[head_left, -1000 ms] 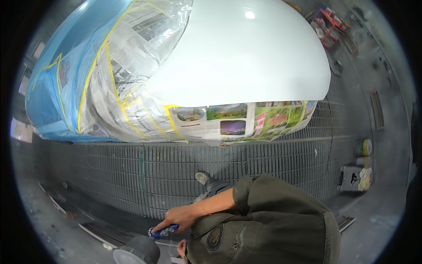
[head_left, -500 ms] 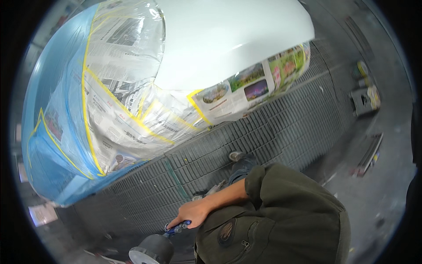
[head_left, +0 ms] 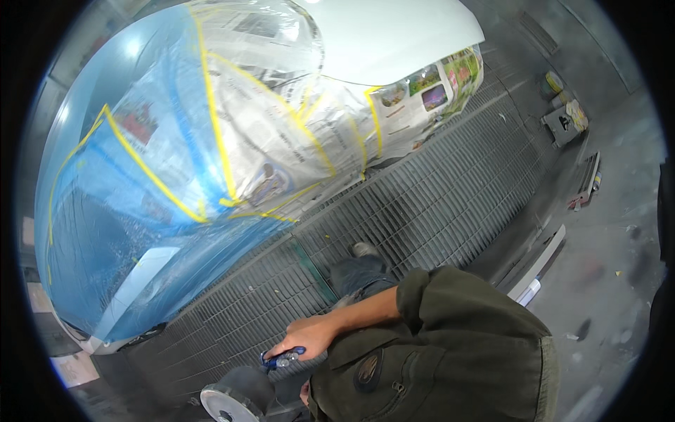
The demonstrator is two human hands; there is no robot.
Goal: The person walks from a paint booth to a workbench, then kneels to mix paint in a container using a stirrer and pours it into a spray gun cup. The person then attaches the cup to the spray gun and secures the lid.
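Note:
My right hand [head_left: 309, 336], at the end of a bare forearm below a rolled dark green sleeve, is closed around the blue and silver body of a spray gun [head_left: 285, 356]. The gun's dark grey cup [head_left: 246, 385], with a pale round end, sits at the lower left and is slightly cut off by the frame. Just a sliver of skin, apparently my left hand [head_left: 304, 394], shows beside the jacket front; its fingers are hidden. Beyond the gun stands a car with a bare pale panel [head_left: 394, 42], surrounded by masking newspaper [head_left: 274, 133] and yellow tape.
Blue plastic film [head_left: 155, 155] covers the left part of the car. A metal floor grating [head_left: 422, 204] runs alongside it, with my shoe [head_left: 364, 250] on it. Along the right lie a white strip [head_left: 538, 264], a long narrow piece [head_left: 585, 181] and a grey box [head_left: 564, 125].
The view has turned, so the car sits further up and more blue film shows. The white strip on the floor has come into sight. My right hand keeps its grip on the spray gun.

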